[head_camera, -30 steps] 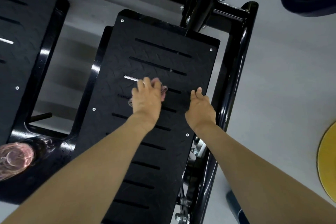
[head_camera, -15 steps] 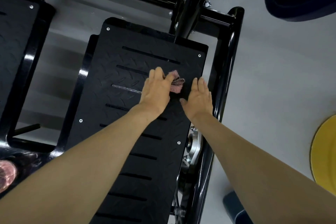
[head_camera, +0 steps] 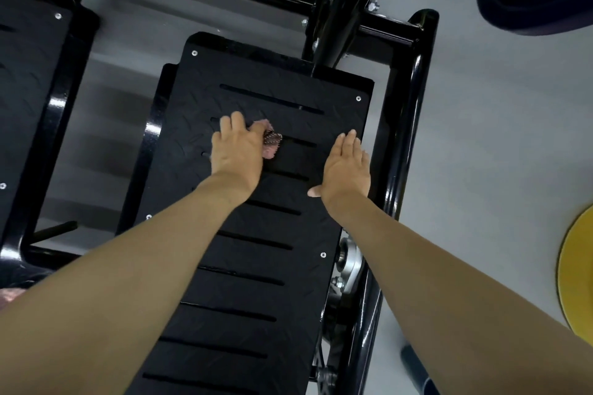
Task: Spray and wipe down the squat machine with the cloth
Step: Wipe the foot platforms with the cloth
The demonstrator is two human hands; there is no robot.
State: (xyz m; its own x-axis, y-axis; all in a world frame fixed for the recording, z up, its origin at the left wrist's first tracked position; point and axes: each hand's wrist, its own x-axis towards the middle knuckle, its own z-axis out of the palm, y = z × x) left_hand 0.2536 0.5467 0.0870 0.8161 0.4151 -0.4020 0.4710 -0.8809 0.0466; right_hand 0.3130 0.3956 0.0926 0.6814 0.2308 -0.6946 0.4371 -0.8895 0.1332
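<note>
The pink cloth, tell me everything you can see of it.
The cloth is small, pink and fuzzy, with a darker speckled patch. It lies bunched on the black slotted footplate, mostly hidden under the left hand, which presses it down. Only the side nearer the right hand shows; that hand rests flat on the plate, apart from it.

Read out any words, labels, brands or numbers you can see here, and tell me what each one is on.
Dark blue weight plate: large white capital letters, upside down and cut off by the frame edge; no whole word can be read.
Footplate, cloth, yellow plate: no text visible.
</note>
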